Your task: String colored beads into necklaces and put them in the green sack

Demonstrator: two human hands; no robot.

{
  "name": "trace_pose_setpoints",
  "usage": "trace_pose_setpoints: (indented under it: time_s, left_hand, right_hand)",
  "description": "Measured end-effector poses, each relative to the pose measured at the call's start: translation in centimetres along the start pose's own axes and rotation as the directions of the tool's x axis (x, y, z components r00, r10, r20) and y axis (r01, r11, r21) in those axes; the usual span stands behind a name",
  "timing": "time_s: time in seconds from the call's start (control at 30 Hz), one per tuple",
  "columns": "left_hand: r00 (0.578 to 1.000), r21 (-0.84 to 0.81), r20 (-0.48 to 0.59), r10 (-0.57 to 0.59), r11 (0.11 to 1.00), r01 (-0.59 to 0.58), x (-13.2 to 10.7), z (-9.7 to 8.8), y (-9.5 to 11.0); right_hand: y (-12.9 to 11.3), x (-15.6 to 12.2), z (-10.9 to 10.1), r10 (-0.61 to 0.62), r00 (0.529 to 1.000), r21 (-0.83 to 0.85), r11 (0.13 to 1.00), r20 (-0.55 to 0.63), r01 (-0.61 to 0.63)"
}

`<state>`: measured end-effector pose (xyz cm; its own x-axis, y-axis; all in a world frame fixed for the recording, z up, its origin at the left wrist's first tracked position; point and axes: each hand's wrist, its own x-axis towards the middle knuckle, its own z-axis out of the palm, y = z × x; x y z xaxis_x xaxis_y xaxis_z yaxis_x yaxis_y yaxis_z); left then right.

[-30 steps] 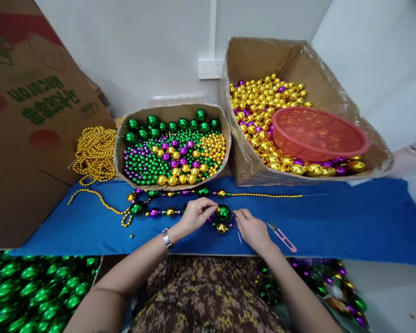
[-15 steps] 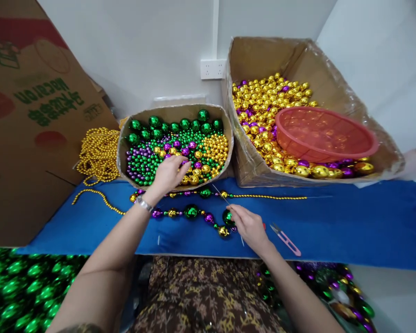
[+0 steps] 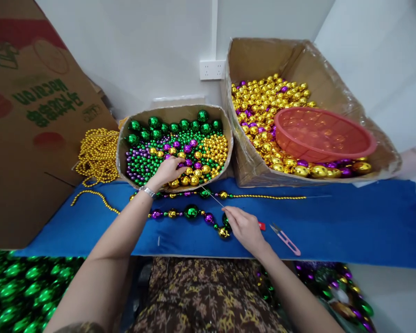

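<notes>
My left hand [image 3: 169,171], with a watch on the wrist, dips into a small cardboard box [image 3: 122,163] of green, purple and gold beads. Its thumb and fingers are drawn together beside a purple bead [image 3: 187,163]; what is between them is hidden. My right hand [image 3: 243,226] pinches a long thin needle [image 3: 212,196], which points up and left toward the front rim of the box. Under that hand lies a strung bead garland [image 3: 191,212] of green, purple and gold balls. A second strand [image 3: 270,196], ending in small gold beads, runs along the box front.
Pink thread snips [image 3: 287,240] and a red object [image 3: 261,225] lie right of my right hand on the blue cloth [image 3: 350,222]. A larger carton [image 3: 256,171] holds gold and purple balls and a red basket [image 3: 326,150]. Gold bead strings [image 3: 99,155] are heaped at left.
My right hand has shifted slightly left, bringing the needle tip closer to the box's front rim. My left hand has stayed among the beads, its fingers a little lower.
</notes>
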<state>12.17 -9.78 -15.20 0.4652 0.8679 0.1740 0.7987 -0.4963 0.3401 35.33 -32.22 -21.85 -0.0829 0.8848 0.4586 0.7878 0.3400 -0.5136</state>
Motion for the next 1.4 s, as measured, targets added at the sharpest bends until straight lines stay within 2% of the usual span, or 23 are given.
trace_pose_setpoints:
  time_s: [0.07,0.13,0.2,0.23,0.27,0.33,0.37,0.4,0.47,0.57,0.67,0.9,1.1,1.2,1.33,1.4]
  left_hand:
    - [0.999,-0.039,0.025,-0.037,0.998,0.038,0.2,0.1,0.2]
    - [0.998,-0.108,-0.026,-0.063,0.992,0.06,0.3,-0.1,0.7]
    - [0.986,-0.301,-0.13,-0.103,0.952,0.06,-0.1,-0.5,1.7]
    - [0.974,-0.47,-0.163,-0.155,0.881,0.061,-0.5,-0.6,2.4]
    - [0.964,-0.656,-0.156,-0.218,0.752,0.064,-1.0,-0.7,3.2]
    - [0.957,-0.924,-0.007,-0.291,0.368,0.105,-2.4,-0.7,4.9]
    - [0.953,-0.974,0.085,-0.29,0.179,0.141,-3.1,-0.5,5.7]
    - [0.948,-0.984,0.164,-0.275,0.028,0.178,-3.8,-0.3,6.4]
    - [0.933,-0.963,0.257,-0.253,-0.145,0.226,-5.0,0.3,7.5]
    - [0.911,-0.933,0.316,-0.265,-0.262,0.248,-5.9,1.2,8.4]
    - [0.891,-0.913,0.353,-0.287,-0.315,0.26,-6.2,1.8,8.8]
    - [0.868,-0.904,0.384,-0.316,-0.32,0.283,-6.4,1.9,9.0]
    - [0.881,-0.911,0.367,-0.3,-0.309,0.274,-6.8,1.8,9.0]
    - [0.903,-0.936,0.321,-0.284,-0.241,0.257,-7.2,1.9,9.3]
    - [0.951,-0.982,0.187,-0.247,-0.046,0.181,-8.1,2.4,9.8]
    - [0.961,-0.984,0.18,-0.211,-0.019,0.18,-8.4,2.7,10.1]
  right_hand:
    - [0.0,0.0,0.1,-0.004,1.0,-0.01,1.0,-0.006,0.004]
    - [-0.1,0.0,0.1,-0.009,1.0,-0.014,1.0,-0.018,0.009]
    - [-0.3,0.0,0.1,-0.012,0.999,-0.012,1.0,-0.031,0.012]
    - [-0.3,0.0,0.1,-0.012,0.999,-0.011,1.0,-0.035,0.012]
    - [-0.4,0.0,0.1,-0.011,0.999,-0.011,1.0,-0.038,0.01]
    - [-0.6,0.1,0.0,-0.006,0.999,-0.01,1.0,-0.047,0.005]
    - [-0.7,0.1,0.0,-0.004,0.999,-0.009,1.0,-0.052,0.003]
    - [-0.8,0.2,0.0,-0.003,0.998,-0.008,1.0,-0.057,0.003]
    - [-0.9,0.2,-0.1,-0.007,0.998,-0.013,1.0,-0.058,0.006]
    - [-1.0,0.2,-0.1,-0.02,0.999,-0.035,0.999,-0.046,0.018]
    - [-1.0,0.0,-0.2,-0.032,0.999,-0.065,0.997,-0.037,0.029]
    - [-0.9,-0.2,-0.3,-0.043,0.999,-0.119,0.992,-0.031,0.039]
    - [-0.9,-0.1,-0.3,-0.035,0.999,-0.134,0.99,-0.016,0.033]
    - [-0.8,-0.2,-0.1,-0.044,0.999,-0.155,0.987,-0.021,0.04]
    - [-0.7,-0.3,0.0,-0.052,0.998,-0.195,0.98,-0.023,0.047]
    - [-0.7,-0.4,-0.1,-0.05,0.998,-0.164,0.985,-0.021,0.046]
